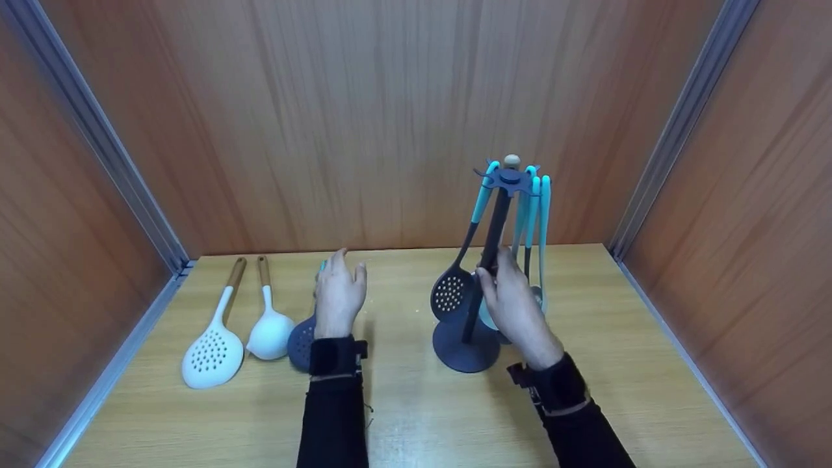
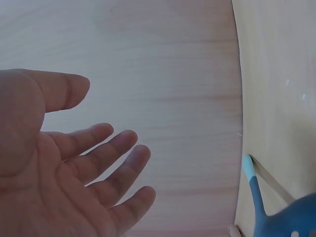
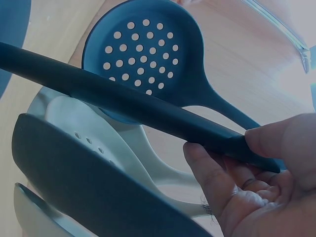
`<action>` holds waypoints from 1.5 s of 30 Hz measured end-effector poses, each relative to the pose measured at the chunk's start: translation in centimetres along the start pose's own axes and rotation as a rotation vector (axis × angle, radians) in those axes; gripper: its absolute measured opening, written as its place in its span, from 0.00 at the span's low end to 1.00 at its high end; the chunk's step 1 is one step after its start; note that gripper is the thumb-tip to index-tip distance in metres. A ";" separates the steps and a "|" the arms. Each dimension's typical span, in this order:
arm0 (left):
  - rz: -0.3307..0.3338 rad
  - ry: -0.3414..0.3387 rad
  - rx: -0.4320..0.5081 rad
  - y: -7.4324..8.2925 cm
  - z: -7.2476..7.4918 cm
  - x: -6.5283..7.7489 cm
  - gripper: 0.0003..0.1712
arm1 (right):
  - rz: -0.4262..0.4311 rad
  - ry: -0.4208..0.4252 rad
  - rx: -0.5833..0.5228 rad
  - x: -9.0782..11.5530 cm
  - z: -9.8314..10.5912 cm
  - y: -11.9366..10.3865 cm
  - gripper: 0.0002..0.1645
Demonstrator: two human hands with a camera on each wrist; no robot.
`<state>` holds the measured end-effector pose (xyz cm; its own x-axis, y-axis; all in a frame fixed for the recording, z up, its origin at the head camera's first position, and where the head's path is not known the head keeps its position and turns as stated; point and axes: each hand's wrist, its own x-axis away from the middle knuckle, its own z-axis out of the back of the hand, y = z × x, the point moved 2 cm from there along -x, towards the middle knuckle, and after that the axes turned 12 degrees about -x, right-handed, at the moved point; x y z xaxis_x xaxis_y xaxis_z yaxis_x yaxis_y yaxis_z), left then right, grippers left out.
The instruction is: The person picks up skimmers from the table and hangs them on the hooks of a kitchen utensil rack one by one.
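Note:
My right hand (image 1: 513, 302) grips the dark post of a utensil stand (image 1: 499, 211), thumb and fingers round it in the right wrist view. From its hooked top hang several utensils with turquoise handles. One is a dark skimmer (image 1: 450, 292), left of the post; a pale slotted utensil (image 3: 81, 126) shows behind the post. My left hand (image 1: 340, 296) holds nothing, its fingers extended and spread with the thumb apart in the left wrist view. Below it on the table is another dark perforated utensil (image 1: 301, 344) with a turquoise handle end, partly hidden by that hand.
A white skimmer (image 1: 212, 359) and a white ladle (image 1: 270, 335), both with wooden handles, lie on the left of the table (image 1: 403, 403). Wood-grain panels (image 1: 390, 130) rise at the back and both sides, with metal rails (image 1: 120, 149) along the corners.

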<state>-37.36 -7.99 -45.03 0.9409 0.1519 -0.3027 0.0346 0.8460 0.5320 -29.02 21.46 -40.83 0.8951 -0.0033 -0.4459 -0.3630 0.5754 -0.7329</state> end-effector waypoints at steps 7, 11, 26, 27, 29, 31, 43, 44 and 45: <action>0.087 -0.093 -0.010 -2.3 -0.1 -0.3 0.36 | 0.043 0.017 0.010 0.0 -0.1 0.1 0.18; 0.107 -0.124 -0.010 -3.3 -0.1 -0.4 0.37 | 0.034 0.013 0.010 -0.1 -0.1 0.2 0.17; 0.212 -0.247 -0.012 -5.9 -0.5 -0.6 0.40 | 0.013 0.004 -0.008 -0.1 0.0 0.0 0.16; 0.219 -0.251 -0.015 -6.0 -0.6 -0.6 0.40 | 0.016 0.005 -0.005 -0.1 0.0 0.0 0.16; 0.226 -0.258 -0.026 -6.2 -0.8 -0.5 0.39 | 0.023 0.009 -0.001 -0.1 0.0 0.0 0.16; 0.231 -0.259 -0.033 -6.5 -0.9 -0.5 0.38 | 0.031 0.014 0.004 -0.1 0.0 0.0 0.17; 0.227 -0.331 -0.067 -7.3 -1.5 -0.3 0.38 | 0.039 0.021 0.019 -0.1 -0.1 0.2 0.18; 0.228 -0.337 -0.070 -7.4 -1.5 -0.3 0.38 | 0.032 0.018 0.017 -0.1 -0.1 0.1 0.18; 0.228 -0.342 -0.073 -7.4 -1.5 -0.3 0.38 | 0.025 0.013 0.013 -0.1 -0.1 0.1 0.18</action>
<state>-38.38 -13.55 -50.08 0.9798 0.1718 0.1027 -0.2001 0.8460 0.4942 -29.21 21.44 -40.92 0.8824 0.0004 -0.4705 -0.3815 0.5856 -0.7152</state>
